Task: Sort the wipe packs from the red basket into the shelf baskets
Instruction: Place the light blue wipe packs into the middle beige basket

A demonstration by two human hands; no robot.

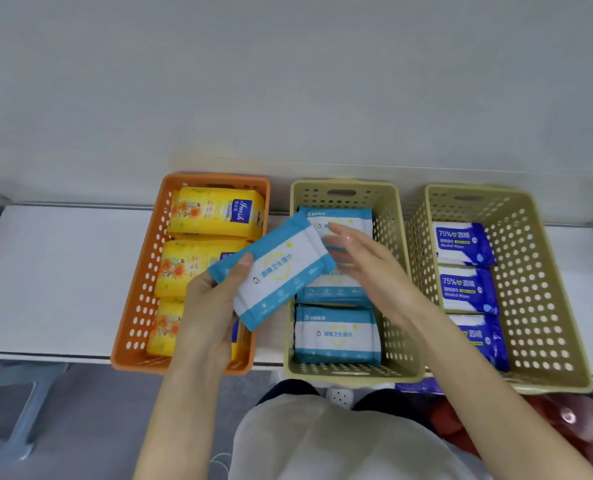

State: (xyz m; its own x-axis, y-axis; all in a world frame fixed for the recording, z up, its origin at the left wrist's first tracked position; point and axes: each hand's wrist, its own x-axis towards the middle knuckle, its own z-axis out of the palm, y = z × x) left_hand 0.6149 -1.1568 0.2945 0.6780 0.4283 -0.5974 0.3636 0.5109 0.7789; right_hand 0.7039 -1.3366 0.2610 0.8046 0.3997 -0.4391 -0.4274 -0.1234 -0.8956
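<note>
Head view: the left hand (212, 299) grips a blue-and-white pack (274, 271) by its lower-left end, thumb on top. The pack is tilted and held over the gap between the orange basket (139, 271) and the middle basket (388, 216). The right hand (364, 261) hovers over the middle basket, fingers straight, holding nothing. Its fingertips reach the pack's upper-right corner, contact unclear. Matching packs (336, 334) lie in the middle basket, yellow packs (215, 213) in the orange basket, and dark-blue packs (461, 289) in the right basket (530, 271).

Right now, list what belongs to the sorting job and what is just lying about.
Job: light-blue pack, held by left hand; right hand; orange basket; middle basket; right basket; red basket.
Lying about: grey stool.
</note>
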